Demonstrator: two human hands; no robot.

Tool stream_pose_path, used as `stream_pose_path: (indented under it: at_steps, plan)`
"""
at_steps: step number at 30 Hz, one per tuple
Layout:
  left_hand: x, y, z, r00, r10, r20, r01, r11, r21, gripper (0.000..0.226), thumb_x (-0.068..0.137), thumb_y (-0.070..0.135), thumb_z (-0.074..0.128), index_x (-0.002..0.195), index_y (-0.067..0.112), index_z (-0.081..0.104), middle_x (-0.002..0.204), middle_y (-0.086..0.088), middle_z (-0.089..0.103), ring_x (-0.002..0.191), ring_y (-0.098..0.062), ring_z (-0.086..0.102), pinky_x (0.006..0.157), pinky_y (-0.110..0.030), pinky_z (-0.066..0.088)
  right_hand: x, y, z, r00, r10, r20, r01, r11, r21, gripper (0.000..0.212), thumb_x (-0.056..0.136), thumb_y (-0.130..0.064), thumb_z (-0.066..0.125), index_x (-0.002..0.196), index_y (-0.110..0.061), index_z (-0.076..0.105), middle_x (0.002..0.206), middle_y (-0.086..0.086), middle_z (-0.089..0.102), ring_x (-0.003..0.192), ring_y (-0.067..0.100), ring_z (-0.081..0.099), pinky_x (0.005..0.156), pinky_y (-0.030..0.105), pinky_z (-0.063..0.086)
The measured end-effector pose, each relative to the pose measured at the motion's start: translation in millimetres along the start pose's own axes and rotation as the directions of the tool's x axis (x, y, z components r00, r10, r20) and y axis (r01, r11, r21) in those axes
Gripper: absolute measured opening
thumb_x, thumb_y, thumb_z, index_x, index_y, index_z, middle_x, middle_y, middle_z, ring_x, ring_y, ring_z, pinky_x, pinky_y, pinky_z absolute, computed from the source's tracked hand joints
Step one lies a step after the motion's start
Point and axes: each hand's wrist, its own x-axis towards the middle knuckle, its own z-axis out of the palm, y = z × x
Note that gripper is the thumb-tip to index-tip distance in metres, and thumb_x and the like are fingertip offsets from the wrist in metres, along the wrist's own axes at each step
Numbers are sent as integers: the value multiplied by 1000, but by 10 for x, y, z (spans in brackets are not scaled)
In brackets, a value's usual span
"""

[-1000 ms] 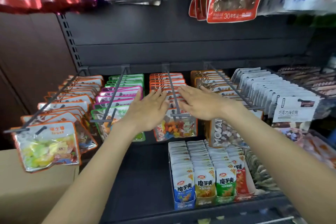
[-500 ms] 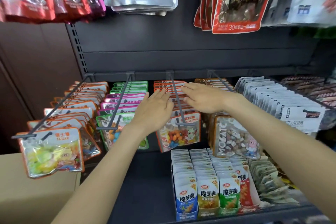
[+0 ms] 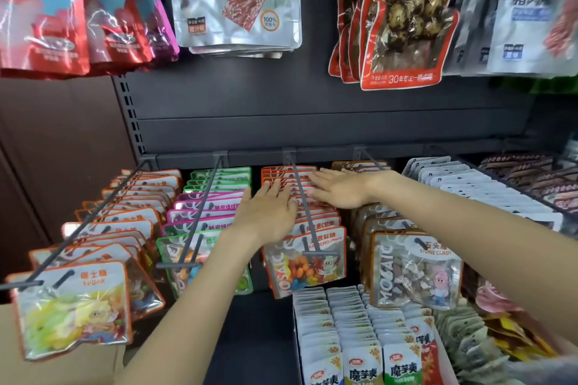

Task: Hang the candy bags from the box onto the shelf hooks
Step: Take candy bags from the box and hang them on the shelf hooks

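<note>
A row of orange-edged candy bags (image 3: 308, 259) hangs on a grey shelf hook (image 3: 305, 212) in the middle of the shelf. My left hand (image 3: 267, 212) lies flat on the bag tops just left of that hook, fingers straight. My right hand (image 3: 339, 189) lies flat on the bag tops to the right of the hook, fingers straight and pointing left. Neither hand holds a bag. A cardboard box (image 3: 62, 366) shows at the lower left, partly hidden behind the front sugar candy bag (image 3: 75, 309).
More hooks carry green and pink bags (image 3: 206, 209), stone candy bags (image 3: 413, 269) and white packets (image 3: 475, 194). Large snack bags (image 3: 237, 0) hang overhead. A tray of small packets (image 3: 359, 337) stands on the shelf below.
Both hands have slid farther back along the bag tops toward the shelf wall, staying flat on either side of the middle hook. The camera has moved closer.
</note>
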Motion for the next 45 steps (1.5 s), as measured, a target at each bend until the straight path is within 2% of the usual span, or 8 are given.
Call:
stream_pose_path:
  at_steps: [5,13,29,33,35,38,40,45]
  plan:
    - [300,-54,-102,967,-67,-246,70,998,3,52,104,32,25,152,14,22,161,-4,15,148,-21,12,119,-40,7,173,-31,-130,995,4,-104,-7,1000,-28,62,104,-48,16,155,-15,2,163,2,-1,150,17,0,122,40,5]
    - [605,-148,-62,994,-107,17,107,994,-20,53,104,33,13,154,19,0,162,3,-8,149,-18,-4,117,-46,-3,360,43,-110,1000,-21,21,21,1000,-23,65,101,-54,9,153,-21,-11,161,-3,-14,149,14,-10,121,42,-2]
    - [395,-55,-103,966,-49,-252,7,986,-165,49,104,32,26,151,18,26,160,-4,19,147,-22,17,119,-36,16,206,143,-144,991,-88,-104,83,995,-53,64,103,-50,20,155,-20,-1,163,2,-2,150,18,-3,122,42,2]
    - [-127,51,-148,891,-27,-453,-111,955,-275,38,101,27,40,139,29,48,126,1,62,91,-5,61,67,-20,39,-130,181,-203,954,-235,-187,236,972,-14,53,102,-40,40,151,-26,28,148,2,43,136,23,37,113,40,31]
    - [-437,68,-119,867,-22,-497,-170,926,-338,36,98,20,46,130,32,56,95,10,67,58,4,50,55,-18,35,-369,166,-179,923,-301,-241,308,951,-8,48,101,-39,44,147,-26,38,145,-3,47,134,17,40,111,36,32]
    - [-672,-2,18,858,45,-512,-256,901,-350,34,86,16,56,117,28,66,105,15,67,101,2,59,112,-32,30,-692,124,-78,891,-345,-295,353,935,-29,48,98,-43,46,144,-27,43,149,-9,41,139,10,30,114,29,24]
    - [-702,-31,119,845,101,-525,-276,924,-265,34,79,29,56,110,29,68,125,12,62,127,-9,50,118,-38,9,-821,87,2,872,-370,-320,380,924,-33,47,96,-45,49,140,-30,47,149,-9,41,140,10,28,115,29,22]
    - [-662,20,241,826,83,-557,-241,946,-217,7,79,24,75,85,23,73,120,5,67,125,-18,53,117,-45,6,-823,-38,178,832,-372,-412,366,926,-97,25,94,-42,55,113,-31,68,148,-2,43,139,16,31,112,41,30]
